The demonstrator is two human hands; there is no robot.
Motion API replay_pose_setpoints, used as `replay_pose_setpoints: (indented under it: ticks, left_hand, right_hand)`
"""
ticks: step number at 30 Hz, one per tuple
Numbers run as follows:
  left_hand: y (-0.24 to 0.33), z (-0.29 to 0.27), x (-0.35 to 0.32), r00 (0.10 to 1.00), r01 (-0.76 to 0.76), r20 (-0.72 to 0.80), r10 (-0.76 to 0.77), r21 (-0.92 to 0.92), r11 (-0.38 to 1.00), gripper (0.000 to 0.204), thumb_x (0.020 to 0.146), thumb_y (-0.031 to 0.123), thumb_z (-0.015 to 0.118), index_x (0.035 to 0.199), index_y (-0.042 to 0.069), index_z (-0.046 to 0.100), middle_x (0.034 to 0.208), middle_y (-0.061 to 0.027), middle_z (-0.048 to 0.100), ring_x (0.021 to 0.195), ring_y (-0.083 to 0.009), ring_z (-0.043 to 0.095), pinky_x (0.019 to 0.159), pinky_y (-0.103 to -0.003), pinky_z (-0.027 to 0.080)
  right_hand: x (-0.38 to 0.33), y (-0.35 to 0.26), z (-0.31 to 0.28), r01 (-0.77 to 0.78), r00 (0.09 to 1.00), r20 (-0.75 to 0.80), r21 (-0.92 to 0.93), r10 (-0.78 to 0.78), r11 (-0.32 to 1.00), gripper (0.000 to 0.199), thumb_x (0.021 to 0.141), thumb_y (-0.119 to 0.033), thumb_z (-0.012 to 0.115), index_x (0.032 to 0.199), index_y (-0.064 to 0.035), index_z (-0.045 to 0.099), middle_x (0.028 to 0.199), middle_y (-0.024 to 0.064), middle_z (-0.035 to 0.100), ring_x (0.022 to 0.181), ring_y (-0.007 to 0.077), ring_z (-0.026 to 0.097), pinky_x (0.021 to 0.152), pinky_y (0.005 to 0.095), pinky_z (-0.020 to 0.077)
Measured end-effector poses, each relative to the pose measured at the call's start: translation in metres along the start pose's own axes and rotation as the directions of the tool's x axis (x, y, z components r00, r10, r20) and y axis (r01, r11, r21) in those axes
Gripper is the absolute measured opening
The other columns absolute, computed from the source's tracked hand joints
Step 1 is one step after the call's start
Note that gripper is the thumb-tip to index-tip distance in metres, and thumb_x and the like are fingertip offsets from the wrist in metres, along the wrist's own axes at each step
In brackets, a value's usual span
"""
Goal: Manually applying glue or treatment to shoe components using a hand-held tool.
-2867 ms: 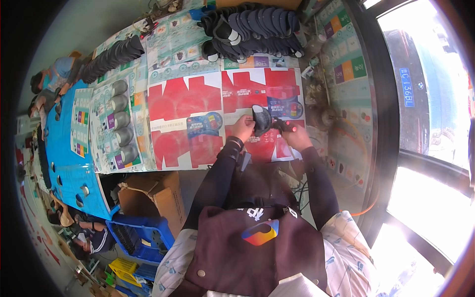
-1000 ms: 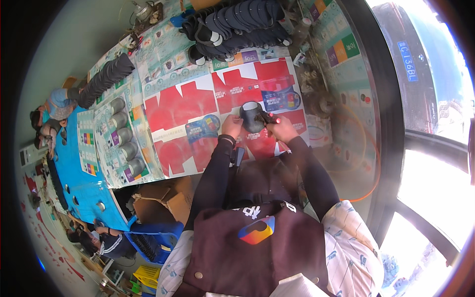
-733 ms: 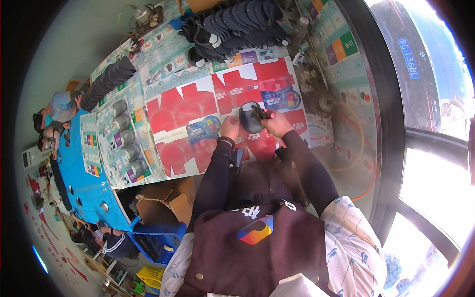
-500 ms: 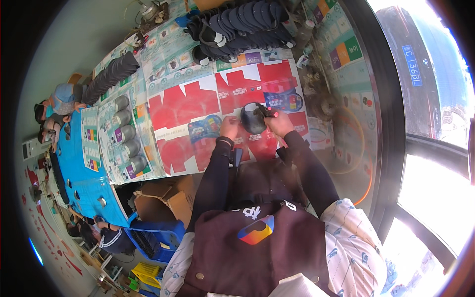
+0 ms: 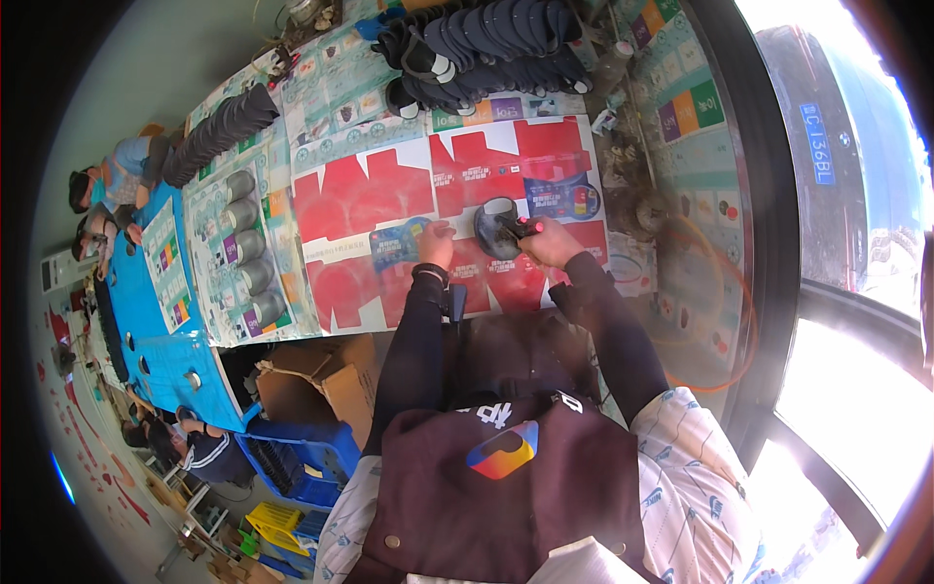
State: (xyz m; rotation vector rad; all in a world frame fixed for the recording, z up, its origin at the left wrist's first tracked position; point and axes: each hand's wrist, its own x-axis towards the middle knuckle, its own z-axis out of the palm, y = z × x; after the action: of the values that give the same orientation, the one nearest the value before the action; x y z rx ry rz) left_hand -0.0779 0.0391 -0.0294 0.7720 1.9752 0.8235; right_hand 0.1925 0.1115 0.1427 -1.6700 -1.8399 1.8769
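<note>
A dark, rounded, cup-like piece (image 5: 497,234) with a pale opening sits in front of me over the red printed sheets. At its right side, my right hand (image 5: 550,243) is closed around a dark tool with red ends (image 5: 528,228); its exact kind is not clear. The tool reaches against or over the piece's edge. My left hand (image 5: 435,245) is to the left of the piece, apart from it, over a blue printed patch. Its fingers are curled together, and whatever they may hold is too small to make out.
Stacked dark curved pieces (image 5: 486,49) line the table's far side. Another dark row (image 5: 222,136) and several grey cups (image 5: 249,243) stand at left. Below are a cardboard box (image 5: 321,384) and a blue crate (image 5: 292,462). People work at a blue table (image 5: 170,355); glass borders the right.
My left hand has moved left, away from the dark piece. My right hand stays at the piece with the tool. The view has shifted slightly.
</note>
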Motion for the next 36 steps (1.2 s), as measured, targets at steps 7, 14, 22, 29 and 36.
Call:
replay_pose_setpoints:
  ticks: [7,14,22,29,36]
  left_hand:
    - [0.007,0.003,-0.004,0.999,-0.042,-0.027,0.042,0.017,0.999,0.028,0.081,0.016,0.073,0.106,0.002,0.071,0.092,-0.0158,0.074,0.088,-0.0286,0.070,0.081,-0.038,0.054]
    - [0.004,0.008,0.002,0.998,-0.059,-0.014,0.059,0.023,0.998,0.026,0.082,0.022,0.074,0.103,0.006,0.074,0.089,-0.0130,0.075,0.089,-0.0280,0.071,0.083,-0.038,0.054]
    - [0.025,0.013,-0.009,0.985,0.033,0.160,-0.062,0.177,0.984,0.031,0.088,0.032,0.068,0.101,0.005,0.076,0.097,-0.0132,0.077,0.089,-0.0269,0.073,0.083,-0.038,0.054]
    - [0.049,0.020,-0.026,0.967,-0.150,0.239,0.091,0.240,0.959,0.031,0.088,0.030,0.067,0.092,0.001,0.077,0.083,-0.0134,0.076,0.075,-0.0227,0.073,0.072,-0.037,0.055]
    - [0.088,-0.006,-0.049,0.970,-0.239,0.089,0.227,0.155,0.959,0.037,0.079,0.036,0.073,0.089,0.000,0.070,0.083,-0.0184,0.071,0.082,-0.0359,0.069,0.077,-0.045,0.053]
  right_hand:
    - [-0.003,-0.003,0.003,-0.024,0.992,-0.117,0.171,0.045,0.985,0.031,0.078,-0.018,0.064,0.101,0.0021,0.069,0.086,0.0243,0.070,0.082,0.0351,0.071,0.074,0.0418,0.0532]
    - [-0.010,0.007,-0.005,0.056,0.995,0.077,0.126,-0.066,0.990,0.011,0.086,-0.010,0.063,0.089,0.0003,0.064,0.065,0.0068,0.061,0.058,0.0158,0.058,0.055,0.0351,0.0444]
    - [-0.025,-0.014,-0.008,-0.001,1.000,-0.006,0.156,0.002,0.988,0.024,0.083,-0.012,0.064,0.104,0.0002,0.067,0.074,0.0112,0.067,0.065,0.0192,0.064,0.060,0.0358,0.0499]
    - [-0.038,0.040,-0.028,-0.086,0.996,0.003,0.079,0.086,0.993,0.027,0.081,-0.019,0.068,0.102,-0.0008,0.070,0.077,0.0154,0.070,0.073,0.0223,0.071,0.061,0.0403,0.0536]
    - [-0.055,0.070,-0.049,0.198,0.968,-0.241,0.542,-0.074,0.817,0.027,0.082,-0.006,0.066,0.107,0.0008,0.071,0.089,0.0060,0.071,0.073,0.0159,0.067,0.063,0.0292,0.0512]
